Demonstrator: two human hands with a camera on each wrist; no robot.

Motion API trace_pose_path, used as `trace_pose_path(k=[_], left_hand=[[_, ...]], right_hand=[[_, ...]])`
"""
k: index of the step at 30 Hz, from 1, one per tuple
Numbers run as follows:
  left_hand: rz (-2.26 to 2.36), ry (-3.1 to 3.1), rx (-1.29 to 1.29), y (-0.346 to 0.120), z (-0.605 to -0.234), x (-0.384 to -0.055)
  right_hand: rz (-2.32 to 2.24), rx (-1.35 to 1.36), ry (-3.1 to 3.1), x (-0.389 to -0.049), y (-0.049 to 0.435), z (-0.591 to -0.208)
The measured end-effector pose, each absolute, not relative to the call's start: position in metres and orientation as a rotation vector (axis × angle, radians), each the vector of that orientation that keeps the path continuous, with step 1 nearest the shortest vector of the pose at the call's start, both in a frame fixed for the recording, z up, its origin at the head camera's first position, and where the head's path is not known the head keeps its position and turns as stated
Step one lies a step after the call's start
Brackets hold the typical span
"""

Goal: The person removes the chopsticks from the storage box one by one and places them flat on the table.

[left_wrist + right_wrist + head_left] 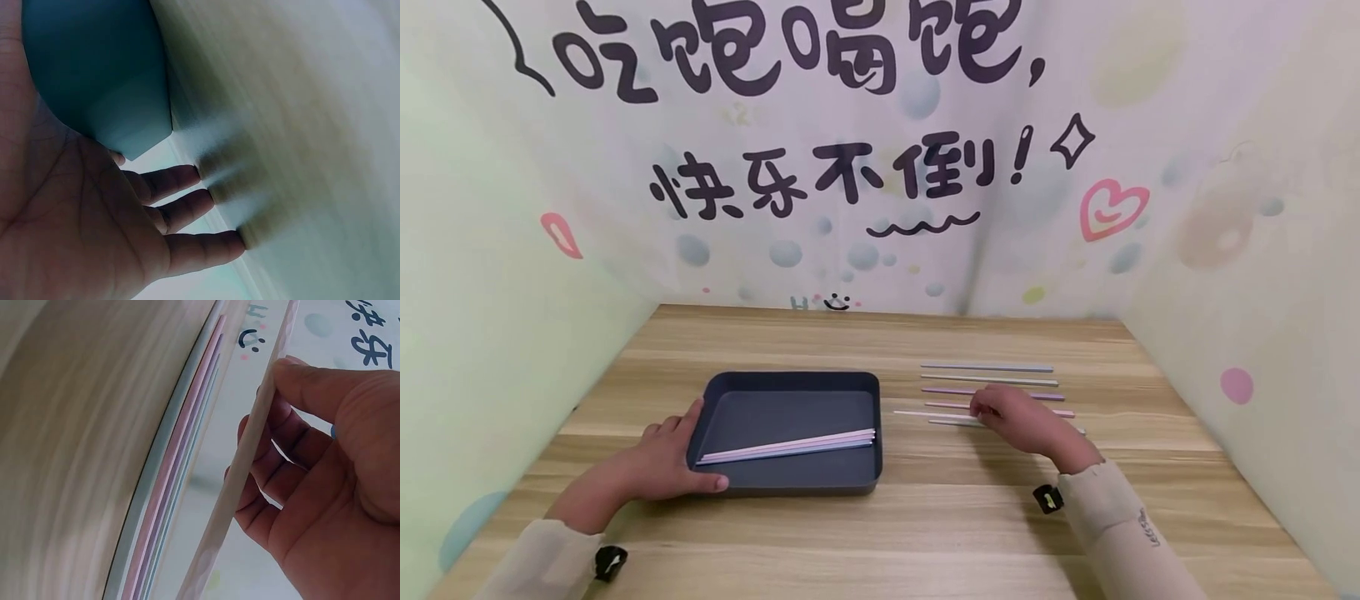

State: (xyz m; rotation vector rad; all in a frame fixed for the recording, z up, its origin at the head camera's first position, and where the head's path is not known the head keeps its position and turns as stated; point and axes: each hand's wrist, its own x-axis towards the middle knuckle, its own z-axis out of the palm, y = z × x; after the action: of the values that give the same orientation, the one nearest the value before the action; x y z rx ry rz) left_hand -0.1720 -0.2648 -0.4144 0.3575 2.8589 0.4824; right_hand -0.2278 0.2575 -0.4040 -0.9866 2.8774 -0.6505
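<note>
A dark grey rectangular tray (790,485) stands on the table, with several pale pink and blue chopsticks (786,448) lying slantwise inside it. My left hand (658,462) rests against the tray's left side, fingers spread straight, thumb along the front. In the left wrist view three fingertips (206,195) touch the tabletop beside the tray's corner. My right hand (1018,421) pinches a pale cream chopstick (240,456) between thumb and fingers, raised off the table. Beneath and beyond it lie a purple chopstick (951,391), a pink chopstick (169,469) and a grey-green chopstick (156,456).
Farther back on the wooden table (895,533) lie a blue chopstick (988,367) and a pale chopstick (992,379), roughly parallel. A printed backdrop (850,275) rises behind the table, and pale walls flank both sides.
</note>
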Motion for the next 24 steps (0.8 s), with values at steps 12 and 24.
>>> trace_pose_path(k=[12, 24], left_hand=[[0.496, 2.849, 0.35, -0.265, -0.412, -0.17], [0.492, 2.85, 0.348, -0.264, -0.412, -0.17]], right_hand=[[-0.6, -0.949, 2.924, -0.217, 0.28, -0.405], [-0.535, -0.934, 2.93, -0.208, 0.303, -0.416]])
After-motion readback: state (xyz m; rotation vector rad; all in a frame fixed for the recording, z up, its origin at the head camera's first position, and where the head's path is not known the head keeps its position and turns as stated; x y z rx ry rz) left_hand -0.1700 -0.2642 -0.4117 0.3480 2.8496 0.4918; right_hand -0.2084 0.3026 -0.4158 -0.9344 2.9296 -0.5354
